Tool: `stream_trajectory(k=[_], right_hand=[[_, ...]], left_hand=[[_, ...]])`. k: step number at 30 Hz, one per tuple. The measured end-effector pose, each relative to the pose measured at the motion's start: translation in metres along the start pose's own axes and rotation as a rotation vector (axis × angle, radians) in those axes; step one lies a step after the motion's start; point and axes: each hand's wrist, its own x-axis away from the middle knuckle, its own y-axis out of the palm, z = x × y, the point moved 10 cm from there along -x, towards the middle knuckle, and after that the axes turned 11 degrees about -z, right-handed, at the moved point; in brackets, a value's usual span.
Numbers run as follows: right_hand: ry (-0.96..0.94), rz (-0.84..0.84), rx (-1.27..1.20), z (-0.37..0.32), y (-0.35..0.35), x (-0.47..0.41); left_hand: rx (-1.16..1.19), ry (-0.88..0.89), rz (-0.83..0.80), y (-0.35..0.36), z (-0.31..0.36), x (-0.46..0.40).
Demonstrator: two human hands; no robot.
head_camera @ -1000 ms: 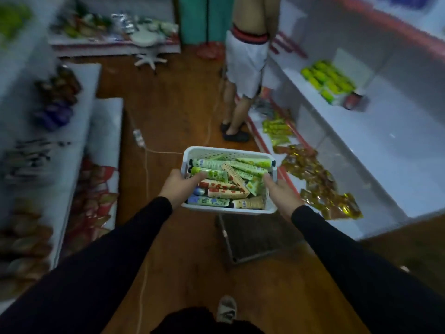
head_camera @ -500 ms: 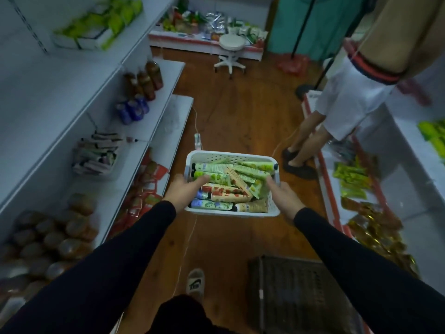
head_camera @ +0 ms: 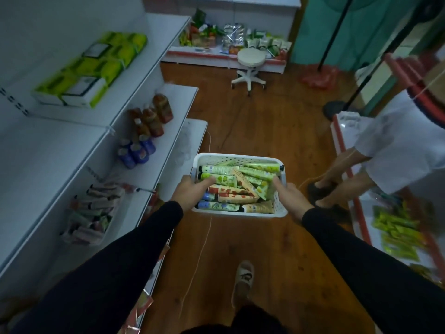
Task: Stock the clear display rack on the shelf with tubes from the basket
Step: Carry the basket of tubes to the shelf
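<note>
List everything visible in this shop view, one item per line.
basket: one, white, held over the floor
tubes: many, green, red and blue, in the basket
clear display rack: one, partly filled, left middle shelf
bottles: several, red-brown and blue, same shelf farther back
green packs: stack, upper left shelf
stool: one, white, far floor
yellow-green packets: pile, low right shelf
other person: one, white shorts, right
left hand: grips basket's left rim
right hand: grips right rim
</note>
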Motion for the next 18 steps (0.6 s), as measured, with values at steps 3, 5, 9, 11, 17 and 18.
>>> stream_trajectory(k=[3, 5, 9, 11, 17, 18], right_hand=[[0.014, -0.051, 0.031, -0.038, -0.027, -0.053], [0.000, -0.061, 0.049, -0.067, -0.046, -0.085], [-0.041, -0.077, 0.062, -0.131, -0.080, -0.144], [-0.043, -0.085, 0.054, -0.157, -0.095, -0.178], [0.015, 0.006, -0.017, -0.191, -0.165, -0.308], [0.014, 0.021, -0.019, -0.212, -0.172, -0.313]], left_hand=[[0.036, -0.033, 0.029, -0.006, 0.034, -0.053], [0.055, -0.034, 0.042, -0.009, 0.062, -0.085], [0.098, -0.036, 0.063, -0.021, 0.109, -0.158], [0.102, -0.055, 0.070, -0.030, 0.130, -0.202], [0.067, -0.045, -0.001, -0.047, 0.204, -0.343], [0.062, -0.047, -0.011, -0.049, 0.217, -0.361]])
